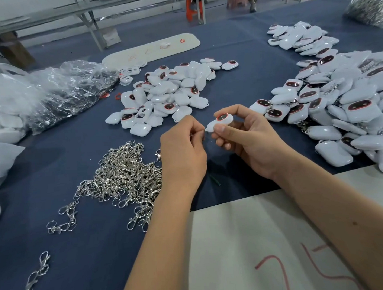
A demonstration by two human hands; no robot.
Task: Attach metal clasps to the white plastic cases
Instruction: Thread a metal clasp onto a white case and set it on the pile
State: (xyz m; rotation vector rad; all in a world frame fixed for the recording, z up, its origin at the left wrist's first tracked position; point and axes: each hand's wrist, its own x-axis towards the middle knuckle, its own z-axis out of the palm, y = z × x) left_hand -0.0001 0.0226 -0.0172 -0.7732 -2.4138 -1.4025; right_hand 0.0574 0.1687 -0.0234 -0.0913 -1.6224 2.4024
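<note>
Above the blue-covered table point(65, 173), the right hand point(250, 141) holds a small white plastic case with a dark red-rimmed oval window point(220, 121), its grip closed round it with thumb and fingers. The left hand point(183, 149) meets the case's lower end, its fingertips pinched together in a closed grip; whatever they pinch is too small to tell. A heap of silver metal clasps point(121, 175) lies left of the hands. Piles of white cases sit beyond point(165, 95) and to the right point(339, 97).
</note>
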